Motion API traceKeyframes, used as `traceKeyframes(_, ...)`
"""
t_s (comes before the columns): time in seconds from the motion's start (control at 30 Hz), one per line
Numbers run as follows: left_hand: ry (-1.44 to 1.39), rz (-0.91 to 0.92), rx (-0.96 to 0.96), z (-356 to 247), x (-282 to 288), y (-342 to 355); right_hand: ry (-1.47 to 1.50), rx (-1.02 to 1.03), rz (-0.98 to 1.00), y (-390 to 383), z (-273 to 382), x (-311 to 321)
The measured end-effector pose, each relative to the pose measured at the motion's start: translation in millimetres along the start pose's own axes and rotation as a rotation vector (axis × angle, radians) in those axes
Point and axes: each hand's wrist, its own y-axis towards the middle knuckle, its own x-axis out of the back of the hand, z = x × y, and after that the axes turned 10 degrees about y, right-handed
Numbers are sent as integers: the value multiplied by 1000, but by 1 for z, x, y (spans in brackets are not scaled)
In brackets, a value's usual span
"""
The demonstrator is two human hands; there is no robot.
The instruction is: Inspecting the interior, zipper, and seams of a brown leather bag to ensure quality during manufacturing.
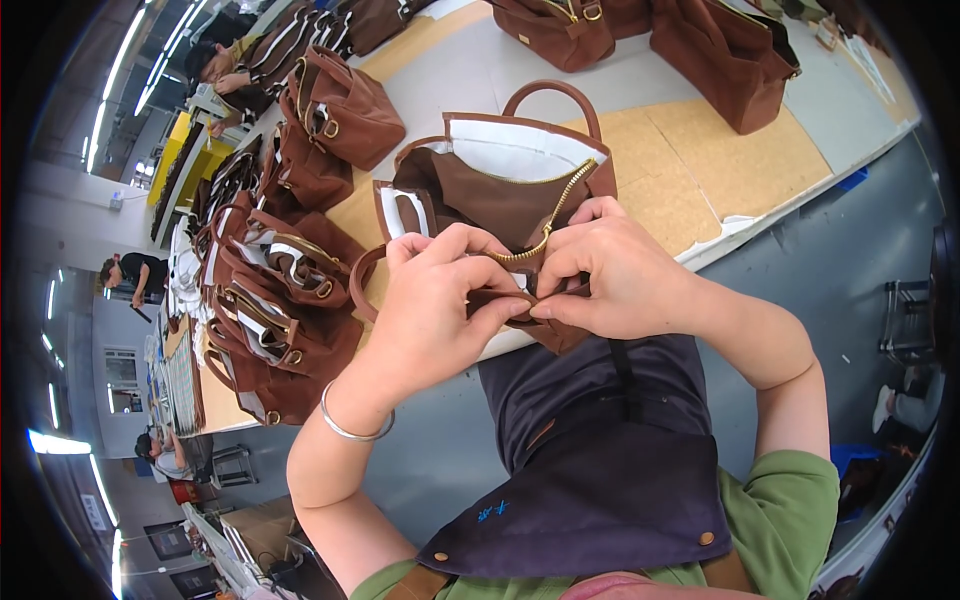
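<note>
A brown handbag [597,178] stands at the table's near edge with its top gaping. Its dark brown lining [480,190] shows inside, and a white panel [525,148] lines the far side. A gold zipper [562,205] curves down from the far right corner toward my fingers. My left hand [435,300] pinches the bag's near top edge between thumb and fingers. Close beside it, my right hand [610,265] pinches the same edge, the thumbs almost meeting. A small white bit shows between the hands. One curved handle [552,88] rises at the far side; another [364,280] sticks out left.
Several brown handbags [290,270] crowd the table's left side. More brown bags [725,60] stand at the far edge. Tan board [690,165] covers part of the grey tabletop. Other people [140,275] are at the left. A dark apron [590,480] covers my front.
</note>
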Motion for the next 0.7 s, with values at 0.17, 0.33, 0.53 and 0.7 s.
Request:
traceKeyframes(0.17,27,-35,-11,7,7,0,4,-7,-39,0,-2,-2)
traceKeyframes(0.33,7,-115,-51,8,1,-1,16,-24,-15,2,-3,-1)
traceKeyframes(0.53,-22,-88,14,6,0,-3,-1,51,-82,1,-12,-8)
traceKeyframes(0.7,-17,-83,18,4,0,-2,21,78,-59,1,-12,-6)
